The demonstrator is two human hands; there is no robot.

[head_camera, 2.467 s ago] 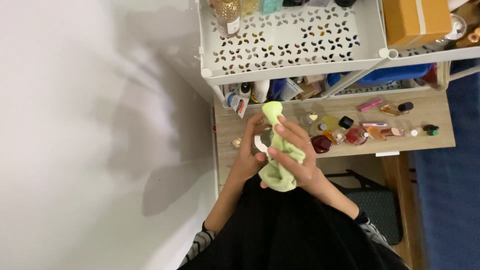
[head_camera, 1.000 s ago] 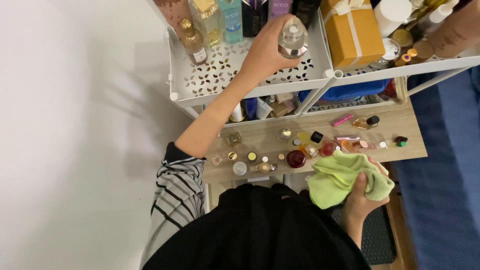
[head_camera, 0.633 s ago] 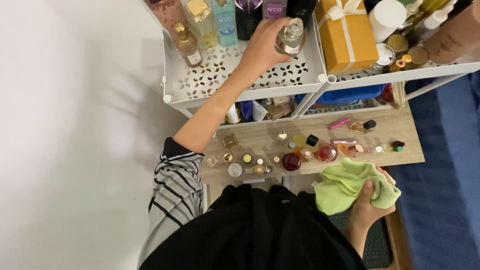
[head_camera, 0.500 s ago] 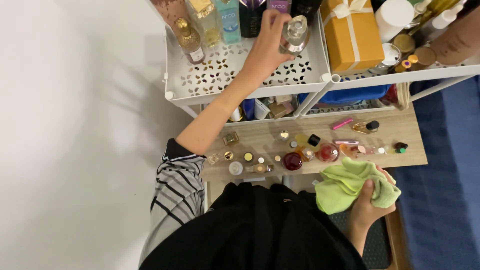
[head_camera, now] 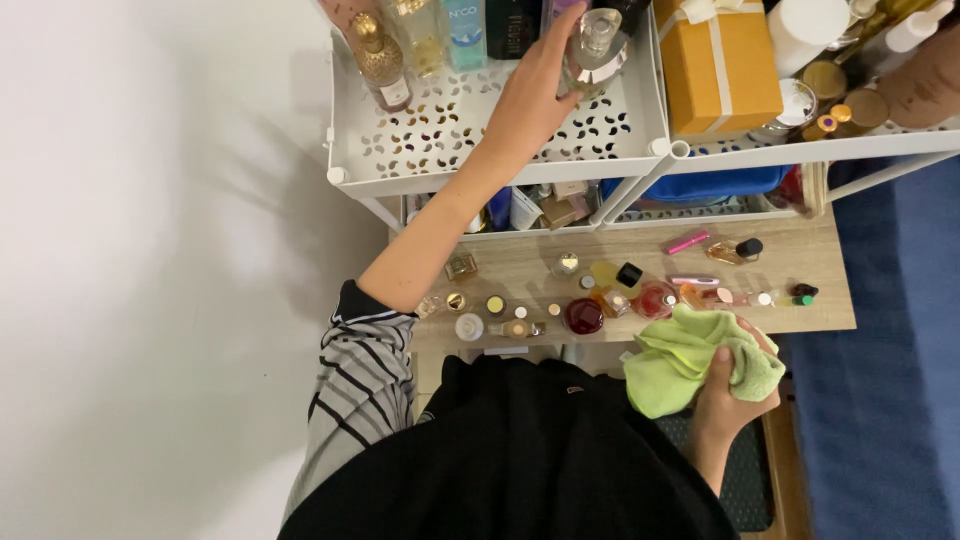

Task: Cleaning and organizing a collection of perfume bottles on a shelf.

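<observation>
My left hand (head_camera: 535,90) reaches up to the white perforated shelf (head_camera: 460,150) and grips a clear glass perfume bottle (head_camera: 596,48) that stands at its back right. My right hand (head_camera: 735,385) is low, in front of the wooden shelf (head_camera: 640,265), and clutches a crumpled light green cloth (head_camera: 680,360). Several small bottles and jars, among them a round dark red bottle (head_camera: 583,316), lie on the wooden shelf between the two hands.
Tall bottles line the back of the white shelf, with a gold-capped bottle (head_camera: 380,62) at the left. An orange gift box (head_camera: 718,62) and round jars fill the neighbouring shelf to the right. A white wall is at the left, a blue carpet (head_camera: 900,300) at the right.
Earlier both hands held the bottle and cloth in front of me. My left hand then lifted the bottle onto the white shelf, while my right hand dropped low with the cloth.
</observation>
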